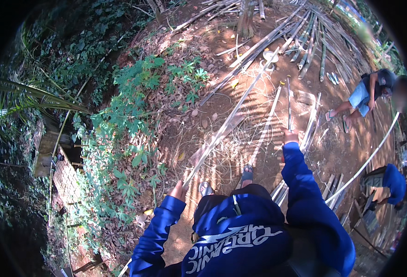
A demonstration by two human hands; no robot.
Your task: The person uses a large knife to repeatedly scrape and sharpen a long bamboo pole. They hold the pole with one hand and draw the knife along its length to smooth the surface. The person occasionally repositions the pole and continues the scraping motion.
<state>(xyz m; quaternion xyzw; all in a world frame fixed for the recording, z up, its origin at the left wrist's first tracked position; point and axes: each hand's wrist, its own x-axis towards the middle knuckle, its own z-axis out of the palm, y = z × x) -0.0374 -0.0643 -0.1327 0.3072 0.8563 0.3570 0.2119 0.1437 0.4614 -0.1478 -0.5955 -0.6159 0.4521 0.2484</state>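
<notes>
My left hand (178, 190) is closed around the near end of a long, pale bamboo strip (231, 117). The strip slants away and to the right, its far end near a white object on the ground. My right hand (290, 136) grips a long, narrow machete-like blade (289, 104), which points away from me. The blade stands apart from the strip, to its right. Thin, curly bamboo shavings (236, 150) lie scattered on the soil beneath the strip. Between my hands, my sandalled feet show on the ground.
Many bamboo poles (312, 44) lie piled at the far right. Split lengths (310, 122) rest beside my right arm. A seated person (362, 94) and another bent person (390, 187) are at the right, near a long pale pole (367, 164). Green plants (134, 92) border the left.
</notes>
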